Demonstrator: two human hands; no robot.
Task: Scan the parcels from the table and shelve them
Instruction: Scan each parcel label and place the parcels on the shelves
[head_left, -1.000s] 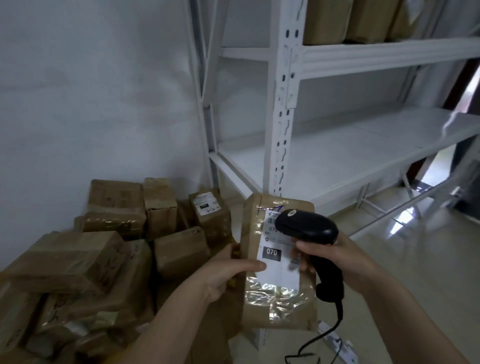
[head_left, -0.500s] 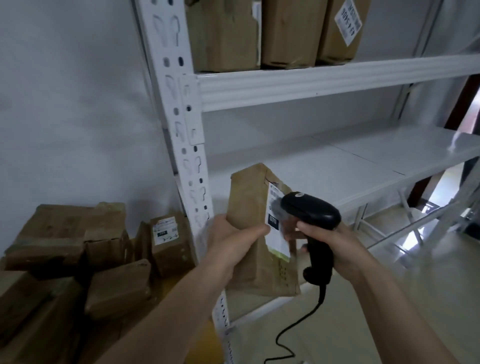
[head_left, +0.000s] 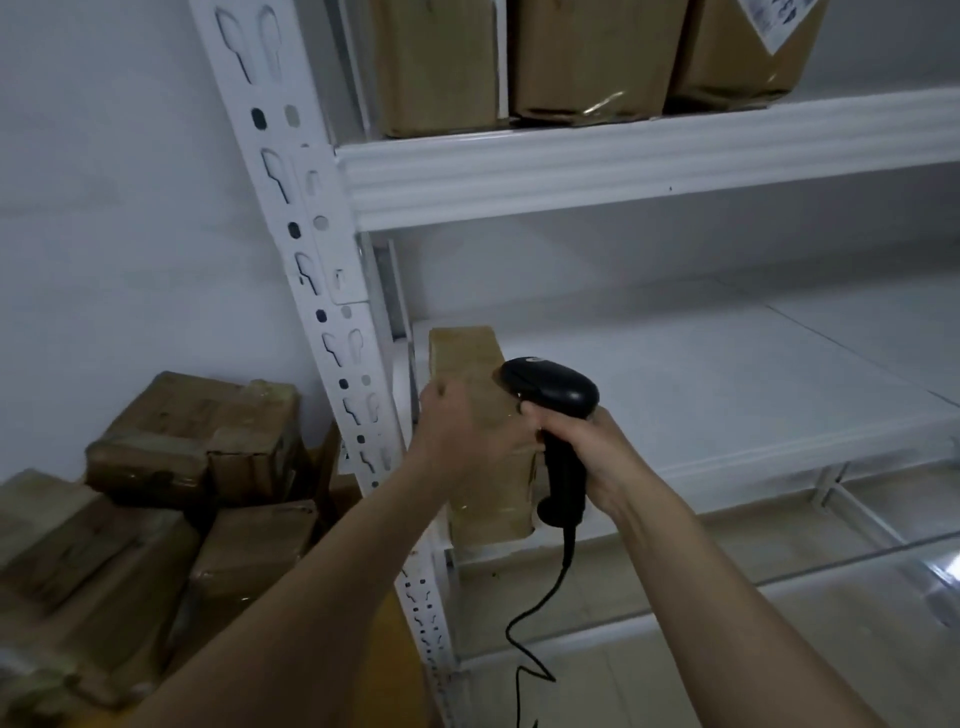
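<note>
A brown taped parcel (head_left: 475, 358) stands upright at the front left end of the white middle shelf (head_left: 727, 384), close to the shelf's upright post. My left hand (head_left: 457, 436) grips its left side. My right hand (head_left: 587, 447) grips a black corded barcode scanner (head_left: 553, 395) by the handle, just right of the parcel, its head against the parcel's upper right edge. The parcel's label is not visible.
Several brown parcels (head_left: 197, 447) are piled at lower left against the wall. Three brown boxes (head_left: 587, 57) stand on the upper shelf (head_left: 623, 161). The perforated white post (head_left: 322, 291) runs between pile and shelf. The scanner's cable (head_left: 545, 613) hangs down.
The view has swung right and up, from the pile toward the rack. The parcel has moved from in front of me onto the middle shelf's left end, turned so its label faces away.
</note>
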